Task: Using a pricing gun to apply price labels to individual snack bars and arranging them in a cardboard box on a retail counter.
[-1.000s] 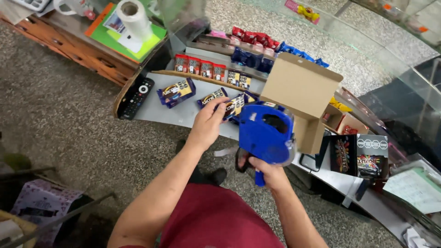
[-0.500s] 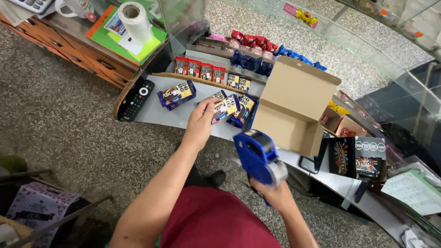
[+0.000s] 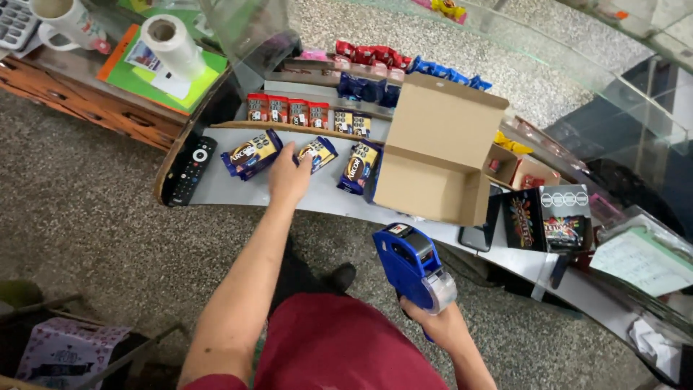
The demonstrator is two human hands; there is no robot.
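1. Upper left of the frame: a mug (image 3: pixel 61 18), a paper roll (image 3: pixel 173 47) and a green pad (image 3: pixel 137 72) sit on a wooden desk (image 3: pixel 86 119).
2. On the worktop (image 3: pixel 216 189), at its left end, lies a black remote (image 3: pixel 189 170); just right of it a dark packet (image 3: pixel 250 154).
3. The left hand (image 3: pixel 289 177) rests flat, fingers spread and clasping nothing, on the worktop, its fingertips touching the middle packet (image 3: pixel 317 153). A slip or nudge here could skew that packet or push it against its neighbours.
4. A third packet (image 3: pixel 359 167) lies just right, near an open carton (image 3: pixel 437 155). The carton's raised flap could catch a passing arm.
5. Lower centre: the right hand (image 3: pixel 437 328) holds a blue label gun (image 3: pixel 411 267) in a closed grip, off the worktop and well apart from the packets. Held in the air by its handle, it might tip or drop if the grip slackens.
6. Right: two dark boxes (image 3: pixel 548 217) stand at the worktop's edge, where a bump could topple them.
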